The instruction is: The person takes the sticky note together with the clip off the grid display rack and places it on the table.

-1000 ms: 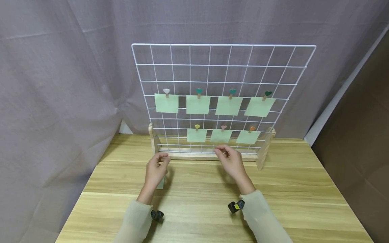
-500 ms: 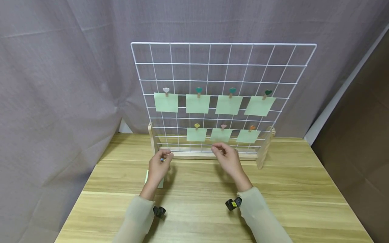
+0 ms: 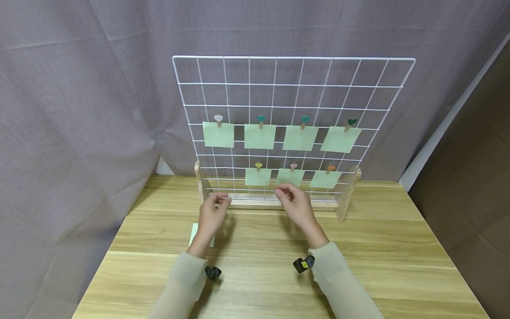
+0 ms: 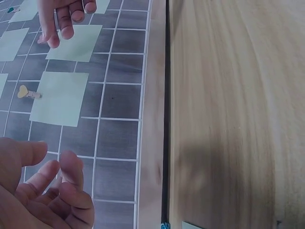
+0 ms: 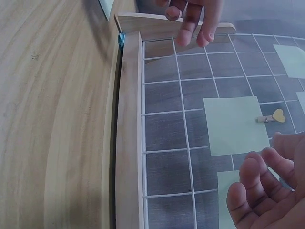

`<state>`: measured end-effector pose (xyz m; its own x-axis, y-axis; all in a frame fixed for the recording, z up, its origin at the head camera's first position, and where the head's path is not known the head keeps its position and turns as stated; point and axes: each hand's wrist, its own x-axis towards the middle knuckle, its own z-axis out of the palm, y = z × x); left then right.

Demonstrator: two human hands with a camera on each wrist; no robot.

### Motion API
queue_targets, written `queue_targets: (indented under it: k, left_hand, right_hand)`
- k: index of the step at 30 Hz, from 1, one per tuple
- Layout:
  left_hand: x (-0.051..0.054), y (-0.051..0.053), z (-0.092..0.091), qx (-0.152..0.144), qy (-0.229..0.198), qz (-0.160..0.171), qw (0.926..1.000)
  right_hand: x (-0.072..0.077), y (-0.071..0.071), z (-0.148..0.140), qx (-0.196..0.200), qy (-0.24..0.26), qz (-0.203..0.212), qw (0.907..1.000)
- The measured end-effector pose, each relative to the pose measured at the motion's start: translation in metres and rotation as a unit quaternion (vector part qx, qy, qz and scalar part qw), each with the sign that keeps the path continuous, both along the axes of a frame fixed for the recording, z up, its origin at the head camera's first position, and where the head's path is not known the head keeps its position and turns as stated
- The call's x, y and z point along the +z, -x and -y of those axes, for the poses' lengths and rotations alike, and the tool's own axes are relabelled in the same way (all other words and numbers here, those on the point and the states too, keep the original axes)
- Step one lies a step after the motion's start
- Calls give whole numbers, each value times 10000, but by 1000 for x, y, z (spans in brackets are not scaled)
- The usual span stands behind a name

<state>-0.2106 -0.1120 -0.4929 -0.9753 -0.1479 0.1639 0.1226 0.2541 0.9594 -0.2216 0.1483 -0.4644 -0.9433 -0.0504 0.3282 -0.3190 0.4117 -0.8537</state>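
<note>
Both hands are empty, fingers relaxed and loosely bent: the left hand point(image 3: 213, 215) hangs in front of the left end of the wooden base rail point(image 3: 259, 204), and the right hand point(image 3: 296, 206) just below the note under the pink heart clip point(image 3: 293, 166). Seven pale green notes hang on the white wire grid point(image 3: 292, 56), four above and three below, while a loose note point(image 3: 194, 232) lies on the desk point(image 3: 259, 274), toward its left edge and partly hidden by the left wrist. The likeliest trouble seems to be the right fingertips snagging the lower edge of the pink-clipped note point(image 3: 290, 177); with one clip apiece, it could twist or slip out. Whether they touch it I cannot tell. A knock to the grid might set the others askew too, and a lowered left wrist could drag the loose note along the desk. A small blue item point(image 5: 121, 40), perhaps another clip, sits by the rail's left end, where a careless finger could push it out of reach. Compared with a second ago, the left hand has moved up and to the right, uncovering the loose note's left side; the right hand has shifted slightly left and up, and the hanging notes look unchanged.
</note>
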Motion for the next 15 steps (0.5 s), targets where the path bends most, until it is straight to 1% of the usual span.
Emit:
queue_targets:
  k: [7, 15]
  left_hand:
    - [3, 2, -2, -39, 108, -59, 9999]
    - [7, 4, -4, -68, 114, -147, 9998]
  right_hand:
    - [5, 4, -2, 46, -143, -35, 9999]
    - [12, 7, -3, 7, -47, -164, 9999]
